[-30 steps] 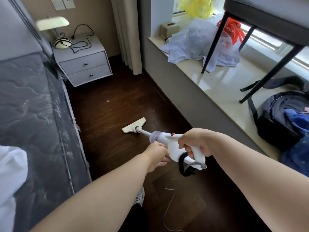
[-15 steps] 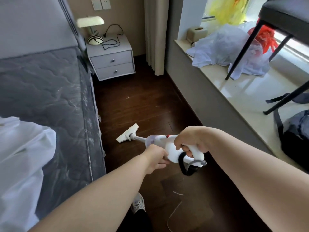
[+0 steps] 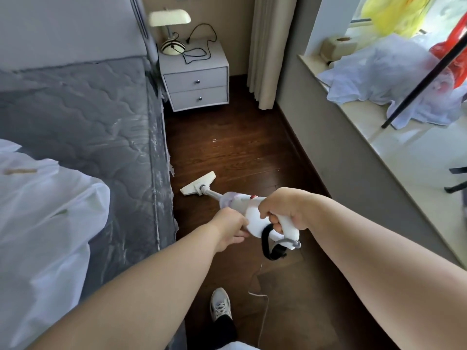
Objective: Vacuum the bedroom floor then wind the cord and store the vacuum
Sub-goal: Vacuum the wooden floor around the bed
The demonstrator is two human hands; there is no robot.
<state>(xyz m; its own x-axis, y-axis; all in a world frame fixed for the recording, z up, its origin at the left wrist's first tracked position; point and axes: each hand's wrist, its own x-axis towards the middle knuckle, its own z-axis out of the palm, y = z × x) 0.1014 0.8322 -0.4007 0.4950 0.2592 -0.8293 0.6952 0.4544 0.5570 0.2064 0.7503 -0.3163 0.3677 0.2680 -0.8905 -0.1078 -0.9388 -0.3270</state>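
Right hand (image 3: 285,210) grips white plastic handheld vacuum (image 3: 249,213) handle; left hand (image 3: 231,232) pinches its body at 8 o'clock; flat nozzle (image 3: 198,184) on dark wood floor (image 3: 240,152) at 11.

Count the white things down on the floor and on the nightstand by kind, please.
Vacuum with floor head: 1
Cord trailing on the floor: 1
Sneaker: 1
Nightstand: 1
Lamp on it: 1
Total: 5

one vacuum (image 3: 242,210), two hands (image 3: 231,229), one nightstand (image 3: 195,80), one lamp (image 3: 170,29)
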